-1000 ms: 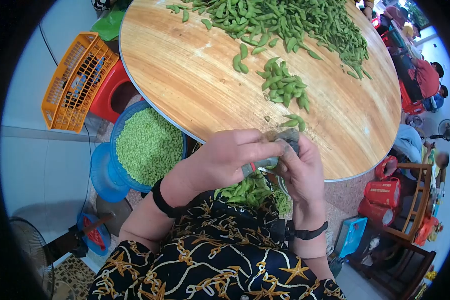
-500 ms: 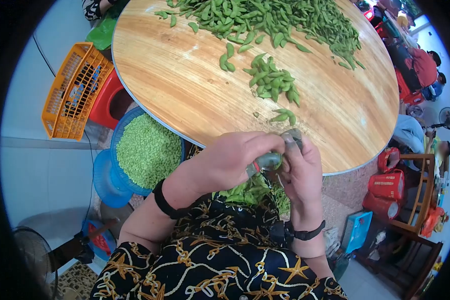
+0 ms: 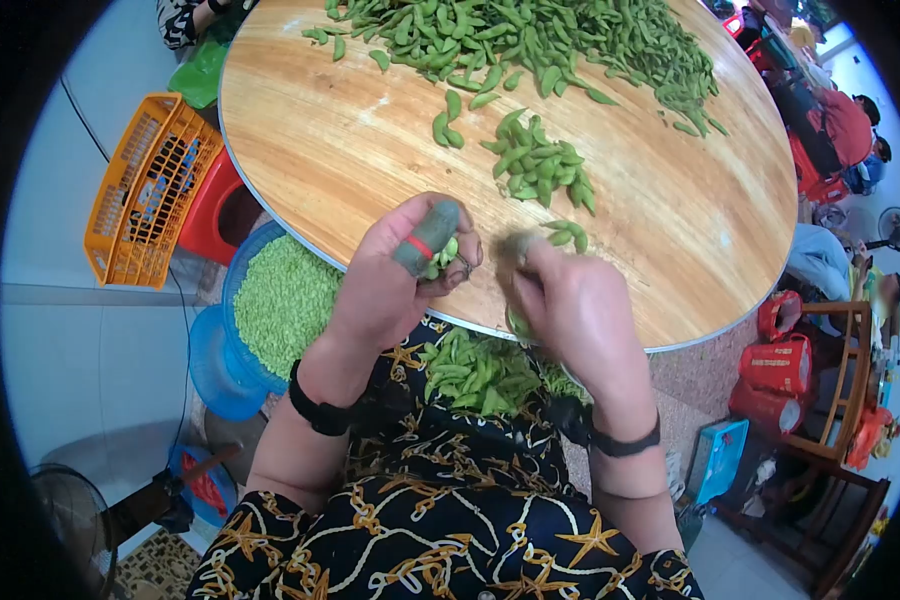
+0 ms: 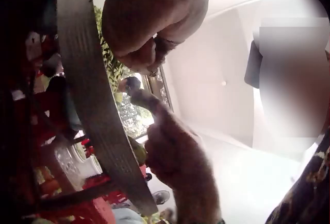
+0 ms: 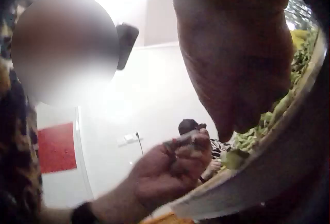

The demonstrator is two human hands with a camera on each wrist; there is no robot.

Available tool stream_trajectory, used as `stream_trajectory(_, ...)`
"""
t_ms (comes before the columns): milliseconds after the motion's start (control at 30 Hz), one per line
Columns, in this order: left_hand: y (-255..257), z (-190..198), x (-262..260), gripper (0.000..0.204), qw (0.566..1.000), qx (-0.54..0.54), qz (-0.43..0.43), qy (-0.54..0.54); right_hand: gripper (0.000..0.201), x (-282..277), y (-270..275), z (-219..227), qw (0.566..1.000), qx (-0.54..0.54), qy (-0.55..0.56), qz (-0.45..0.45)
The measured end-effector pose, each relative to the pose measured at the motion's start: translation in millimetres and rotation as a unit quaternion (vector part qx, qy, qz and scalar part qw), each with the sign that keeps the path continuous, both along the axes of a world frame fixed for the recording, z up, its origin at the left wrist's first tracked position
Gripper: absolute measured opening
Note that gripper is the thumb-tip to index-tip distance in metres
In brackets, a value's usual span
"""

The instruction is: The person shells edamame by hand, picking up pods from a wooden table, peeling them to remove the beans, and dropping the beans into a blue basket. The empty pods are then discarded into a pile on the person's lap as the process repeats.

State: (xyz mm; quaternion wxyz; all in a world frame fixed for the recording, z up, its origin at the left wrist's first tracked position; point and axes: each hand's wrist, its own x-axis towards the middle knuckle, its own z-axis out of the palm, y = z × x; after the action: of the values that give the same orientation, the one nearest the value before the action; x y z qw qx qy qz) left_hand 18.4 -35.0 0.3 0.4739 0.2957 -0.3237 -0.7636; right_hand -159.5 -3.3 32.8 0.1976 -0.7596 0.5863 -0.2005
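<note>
Over the near edge of the table, my left hand (image 3: 385,270) curls round a few pale green shelled beans (image 3: 442,258). Its thumb wears a grey-green cover (image 3: 428,238) with a red band. To its right, my right hand (image 3: 580,310) has curled fingers, with a green bean pod (image 3: 518,322) held low against them; this pod (image 5: 236,159) also shows in the right wrist view. Its blurred, covered fingertip is close to two loose pods (image 3: 568,235) on the table. More pods (image 3: 480,375) lie on my lap, below the table edge.
The round wooden table (image 3: 340,180) bears a small group of pods (image 3: 540,160) and a large heap (image 3: 530,40) at the far side. A blue basin (image 3: 232,285) of shelled beans (image 3: 285,300) stands left, near a red stool (image 3: 213,205) and an orange crate (image 3: 145,200).
My hands were together over the table edge and have come apart. The left has moved left and up, showing beans in it; the right has turned over, its fingers towards the loose pods.
</note>
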Motion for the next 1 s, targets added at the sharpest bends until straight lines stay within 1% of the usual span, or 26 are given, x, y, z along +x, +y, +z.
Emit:
stream_trajectory(33, -1, 2, 3, 0.015, 1.0, -0.001, 0.003, 0.001, 0.016, -2, 3, 3, 0.997, 0.002, 0.054, 0.05)
stream_trajectory(67, 0, 4, 8, 0.013, 1.0, 0.016, 0.003, -0.013, 0.013, -10, 10, 11, 0.99, 0.047, -0.001, 0.133)
stream_trajectory(100, 1, 5, 11, 0.014, 0.999, 0.034, 0.004, -0.027, 0.013, -17, 11, 9, 0.99, 0.051, 0.001, 0.135)
stream_trajectory(133, 0, 3, 12, 0.014, 0.999, 0.037, 0.006, -0.025, 0.012, -23, 12, 6, 0.99, 0.055, -0.07, 0.105)
stream_trajectory(167, -1, 2, 12, 0.015, 1.0, 0.014, -0.016, -0.009, 0.011, -26, 13, 4, 0.986, 0.058, -0.142, 0.073)
stream_trajectory(200, -1, 1, 11, 0.016, 0.999, -0.009, -0.04, 0.006, 0.01, -21, 8, 8, 0.995, 0.015, -0.08, -0.05)
stream_trajectory(233, -1, 2, 9, 0.016, 0.999, -0.008, -0.042, 0.006, 0.01, -23, 2, 4, 0.995, 0.016, -0.08, -0.052)
stream_trajectory(267, 0, 4, 4, 0.017, 0.999, -0.009, -0.044, -0.02, 0.011, -26, -6, -4, 0.998, -0.022, 0.005, -0.066)
stream_trajectory(300, 0, 5, 1, 0.017, 0.998, -0.011, -0.045, -0.047, 0.013, -28, -11, -10, 0.991, -0.061, 0.09, -0.078)
stream_trajectory(333, 1, 5, -1, 0.025, 0.997, -0.024, -0.051, -0.06, 0.015, -26, -13, -13, 0.99, -0.088, 0.083, -0.075)
stream_trajectory(367, 1, 6, -3, 0.025, 0.997, -0.025, -0.049, -0.059, 0.015, -26, -14, -14, 0.99, -0.089, 0.085, -0.074)
stream_trajectory(433, 4, 7, -8, 0.027, 0.991, -0.045, -0.032, -0.124, 0.014, -26, -11, -16, 0.986, -0.113, 0.094, -0.073)
stream_trajectory(467, 5, 7, -12, 0.027, 0.991, -0.045, -0.03, -0.124, 0.014, -25, -10, -15, 0.987, -0.113, 0.094, -0.071)
stream_trajectory(500, 6, 7, -17, 0.029, 0.989, -0.056, -0.035, -0.133, 0.014, -22, -7, -13, 0.99, -0.088, -0.063, -0.091)
stream_trajectory(533, 8, 6, -21, 0.03, 0.987, -0.065, -0.041, -0.144, 0.014, -20, -4, -11, 0.968, -0.058, -0.218, -0.109)
stream_trajectory(567, 10, 2, -26, 0.03, 0.986, -0.064, -0.04, -0.146, 0.014, -18, -1, -8, 0.968, -0.057, -0.22, -0.108)
stream_trajectory(600, 12, -3, -31, 0.028, 0.994, -0.034, -0.042, -0.094, 0.013, -16, 3, -4, 0.945, 0.006, -0.313, -0.093)
stream_trajectory(633, 13, -4, -34, 0.027, 0.998, -0.004, -0.044, -0.04, 0.012, -15, 6, -2, 0.91, 0.067, -0.401, -0.077)
stream_trajectory(667, 14, -3, -33, 0.021, 0.998, 0.038, -0.041, 0.012, 0.01, -14, 9, -8, 0.917, 0.06, -0.387, -0.075)
stream_trajectory(700, 14, -4, -32, 0.021, 0.998, 0.037, -0.043, 0.011, 0.01, -16, 12, -8, 0.917, 0.059, -0.388, -0.076)
stream_trajectory(767, 14, -8, -30, 0.022, 0.992, 0.036, -0.059, 0.107, 0.014, -19, 16, -7, 0.852, 0.187, -0.479, -0.095)
stream_trajectory(800, 15, -7, -30, 0.022, 0.992, 0.037, -0.058, 0.106, 0.023, -17, 18, -6, 0.825, 0.211, -0.521, -0.059)
stream_trajectory(833, 15, -6, -30, 0.023, 0.992, 0.042, -0.052, 0.105, 0.023, -17, 20, -4, 0.824, 0.212, -0.523, -0.057)
stream_trajectory(900, 16, -4, -32, 0.024, 0.993, 0.046, -0.046, 0.102, 0.027, -18, 25, 1, 0.793, 0.279, -0.538, -0.057)
stream_trajectory(933, 17, -3, -33, 0.024, 0.995, 0.032, -0.042, 0.086, 0.027, -20, 26, -2, 0.792, 0.278, -0.54, -0.057)
stream_trajectory(1000, 18, -2, -36, 0.023, 0.997, 0.019, -0.039, 0.07, 0.029, -23, 27, -7, 0.77, 0.285, -0.57, -0.019)
